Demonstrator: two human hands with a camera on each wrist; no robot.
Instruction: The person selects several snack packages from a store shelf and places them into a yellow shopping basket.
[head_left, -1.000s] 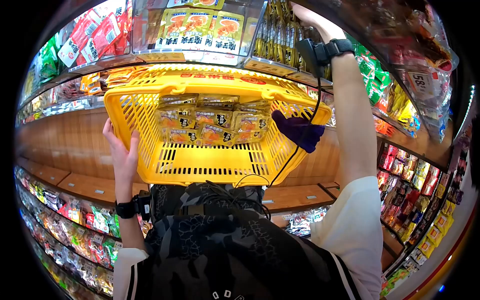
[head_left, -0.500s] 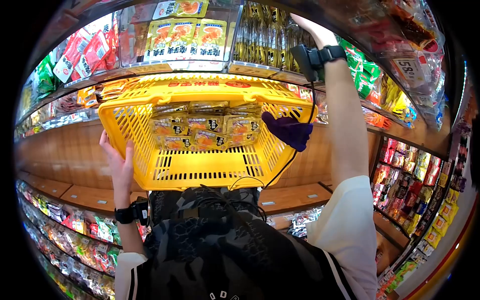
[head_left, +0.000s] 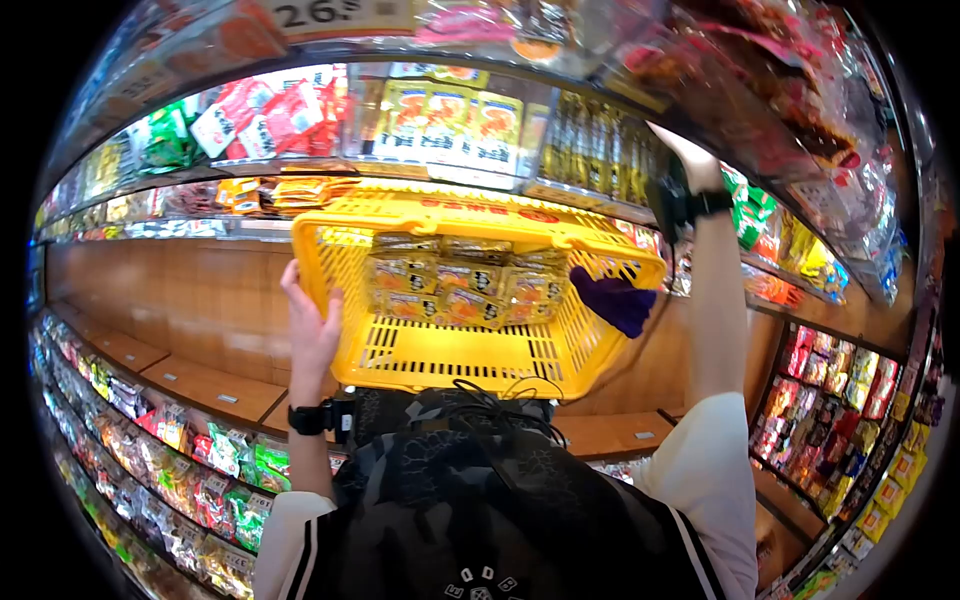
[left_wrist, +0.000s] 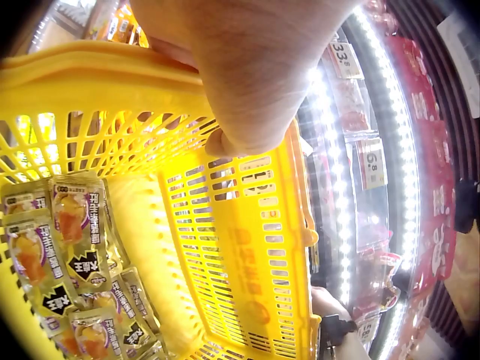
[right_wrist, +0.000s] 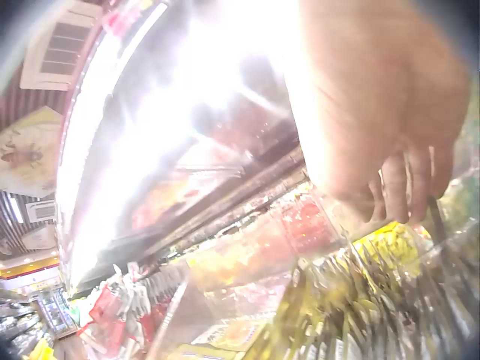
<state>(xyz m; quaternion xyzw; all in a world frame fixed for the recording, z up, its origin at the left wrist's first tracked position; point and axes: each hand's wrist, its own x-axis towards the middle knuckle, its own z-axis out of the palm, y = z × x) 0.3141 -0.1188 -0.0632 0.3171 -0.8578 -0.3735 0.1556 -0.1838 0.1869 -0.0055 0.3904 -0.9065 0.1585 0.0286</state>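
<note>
My left hand (head_left: 314, 335) grips the left side of a yellow shopping basket (head_left: 440, 375), thumb on the inner wall. Several gold snack packets (head_left: 470, 305) stand in rows inside it. A dark purple cloth item (head_left: 618, 302) hangs over the basket's right side. My right hand (right_wrist: 390, 97) reaches into a shelf bin, its fingers pointing down at a tightly packed row of slim gold packets (right_wrist: 337, 307). In the head view that hand is partly behind the upper shelf. Blur and glare hide its fingertips, so I cannot tell whether they pinch a packet.
Pale gold pouches (head_left: 450, 125) fill the bin left of the slim packets, with red packs (head_left: 270, 115) further left. An upper shelf (head_left: 560, 80) overhangs the right hand. Stocked lower shelves (head_left: 200, 470) run along the left, and a rack of snacks (head_left: 830, 410) stands at the right.
The head view has shifted, so the basket and shelf appear lower and further right, with more upper shelf showing. The left hand keeps its hold; the right hand stays at the slim gold packets.
</note>
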